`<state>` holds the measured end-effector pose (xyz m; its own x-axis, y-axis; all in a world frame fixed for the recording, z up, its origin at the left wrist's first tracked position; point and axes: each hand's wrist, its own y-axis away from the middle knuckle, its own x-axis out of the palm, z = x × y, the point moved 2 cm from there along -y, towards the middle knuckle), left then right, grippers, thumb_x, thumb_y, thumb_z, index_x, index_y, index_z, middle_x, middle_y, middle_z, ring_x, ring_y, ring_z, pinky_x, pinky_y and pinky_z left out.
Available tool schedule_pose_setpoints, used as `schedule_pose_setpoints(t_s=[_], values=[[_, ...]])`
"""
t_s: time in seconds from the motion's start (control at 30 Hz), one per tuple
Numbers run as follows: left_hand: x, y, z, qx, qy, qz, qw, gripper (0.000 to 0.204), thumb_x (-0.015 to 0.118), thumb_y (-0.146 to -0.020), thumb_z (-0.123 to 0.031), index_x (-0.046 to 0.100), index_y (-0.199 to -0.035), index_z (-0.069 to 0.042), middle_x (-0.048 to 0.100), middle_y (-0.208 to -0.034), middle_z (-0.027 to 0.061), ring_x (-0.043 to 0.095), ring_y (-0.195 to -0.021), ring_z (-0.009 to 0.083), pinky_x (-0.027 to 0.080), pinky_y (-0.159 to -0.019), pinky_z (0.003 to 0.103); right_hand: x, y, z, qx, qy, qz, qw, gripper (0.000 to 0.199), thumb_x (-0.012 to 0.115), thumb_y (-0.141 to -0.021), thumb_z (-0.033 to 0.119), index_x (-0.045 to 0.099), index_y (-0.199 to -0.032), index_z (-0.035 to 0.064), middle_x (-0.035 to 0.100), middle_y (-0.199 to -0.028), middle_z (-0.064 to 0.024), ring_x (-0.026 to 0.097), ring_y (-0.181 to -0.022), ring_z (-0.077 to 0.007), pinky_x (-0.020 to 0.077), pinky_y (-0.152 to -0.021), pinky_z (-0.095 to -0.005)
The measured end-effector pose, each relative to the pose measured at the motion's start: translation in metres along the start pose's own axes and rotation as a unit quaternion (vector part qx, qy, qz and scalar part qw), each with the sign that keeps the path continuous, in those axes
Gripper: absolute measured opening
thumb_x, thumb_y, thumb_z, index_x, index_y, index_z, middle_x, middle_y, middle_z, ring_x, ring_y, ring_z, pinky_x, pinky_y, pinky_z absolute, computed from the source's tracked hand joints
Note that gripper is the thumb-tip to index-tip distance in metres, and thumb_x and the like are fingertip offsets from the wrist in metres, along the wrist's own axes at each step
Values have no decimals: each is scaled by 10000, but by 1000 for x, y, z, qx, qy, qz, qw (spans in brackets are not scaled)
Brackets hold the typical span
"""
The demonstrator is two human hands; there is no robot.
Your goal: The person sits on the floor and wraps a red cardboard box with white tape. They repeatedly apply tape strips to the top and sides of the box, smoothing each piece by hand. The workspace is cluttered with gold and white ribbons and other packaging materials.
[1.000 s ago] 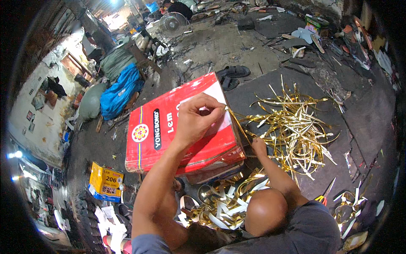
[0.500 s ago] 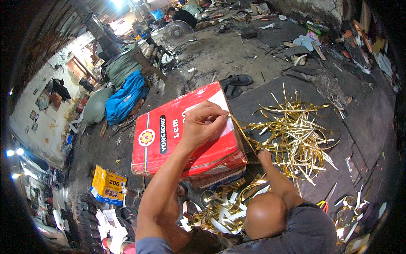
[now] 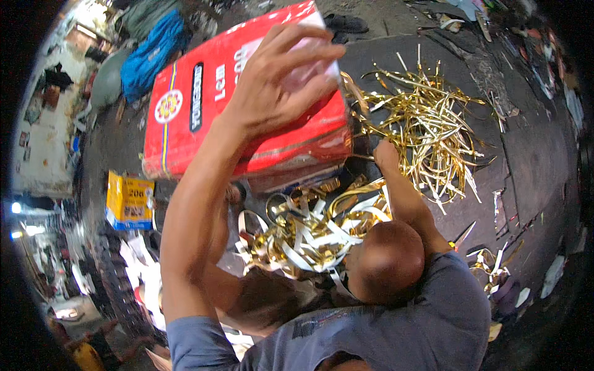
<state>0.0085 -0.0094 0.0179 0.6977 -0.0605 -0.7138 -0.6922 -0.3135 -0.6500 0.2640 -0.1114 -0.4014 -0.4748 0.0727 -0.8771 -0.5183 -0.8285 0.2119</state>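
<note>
A red carton (image 3: pixel 213 133) with a pale patch on top stands in front of me. Over its far right part my left hand (image 3: pixel 272 83) hovers or rests, fingers spread, blurred by motion; no strip shows in its grip. My right hand (image 3: pixel 387 154) is closed low beside the carton's right side, its fingertips mostly hidden. A loose gold strip (image 3: pixel 354 93) curves along the carton's right edge down toward that hand. Just right of it lies a heap of thin gold strips (image 3: pixel 436 117). Wider gold and white strips (image 3: pixel 309 238) lie piled between my legs.
A yellow and blue box (image 3: pixel 130 201) sits on the floor at left. Scissors (image 3: pixel 463 236) and more strip scraps (image 3: pixel 489 269) lie at lower right. Beyond the carton are dark sandals (image 3: pixel 345 23) and a blue bundle (image 3: pixel 154 55).
My left hand has let go of its pinch on the gold strip and spread its fingers. The strip between the hands has gone slack. The whole view has tilted downward.
</note>
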Motion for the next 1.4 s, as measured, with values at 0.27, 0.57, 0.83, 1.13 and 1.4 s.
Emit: schedule_pose_setpoints(t_s=[0.27, 0.57, 0.83, 1.13, 1.4], values=[[35, 50, -102, 90, -71, -89, 989, 226, 755, -834, -209, 743, -1016, -75, 707, -1076, 101, 700, -852, 305, 578, -722, 368, -36, -38, -47, 34, -367, 42, 929, 385, 567, -1002, 351, 749, -965, 12, 728, -986, -171, 687, -767, -284, 543, -687, -461], [237, 334, -90, -566, 12, 388, 727, 304, 739, -811, -215, 744, -1064, -45, 763, -1017, 181, 735, -987, 389, 590, -871, 520, -281, 46, -93, 52, -442, -515, 732, 243, 647, -1012, 241, 660, -1114, 21, 670, -976, -62, 622, -820, -217, 503, -744, -377], [127, 163, -122, -557, 403, 121, 716, 98, 671, -972, -83, 629, -904, -25, 627, -678, 11, 577, -557, 81, 411, -483, 268, -335, 192, 102, -348, -320, 112, 874, 507, 795, -863, 137, 620, -1332, 50, 652, -1290, -88, 627, -1218, -194, 493, -1063, -371], [-104, 88, -129, -390, 327, 114, 854, 322, 854, -782, 9, 682, -1051, -32, 692, -931, -1, 610, -784, 38, 484, -681, 208, -334, 214, 222, -461, -430, 237, 739, 387, 810, -859, 26, 588, -1176, 28, 627, -969, 15, 610, -943, -69, 503, -791, -255], [-119, 155, -146, -423, 269, 201, 842, 96, 679, -944, -99, 679, -1002, -23, 585, -783, -23, 513, -742, 64, 447, -682, 262, -421, 213, 236, -459, -272, 192, 824, 314, 893, -757, 48, 751, -1036, 28, 744, -939, -10, 673, -895, -74, 557, -782, -248]])
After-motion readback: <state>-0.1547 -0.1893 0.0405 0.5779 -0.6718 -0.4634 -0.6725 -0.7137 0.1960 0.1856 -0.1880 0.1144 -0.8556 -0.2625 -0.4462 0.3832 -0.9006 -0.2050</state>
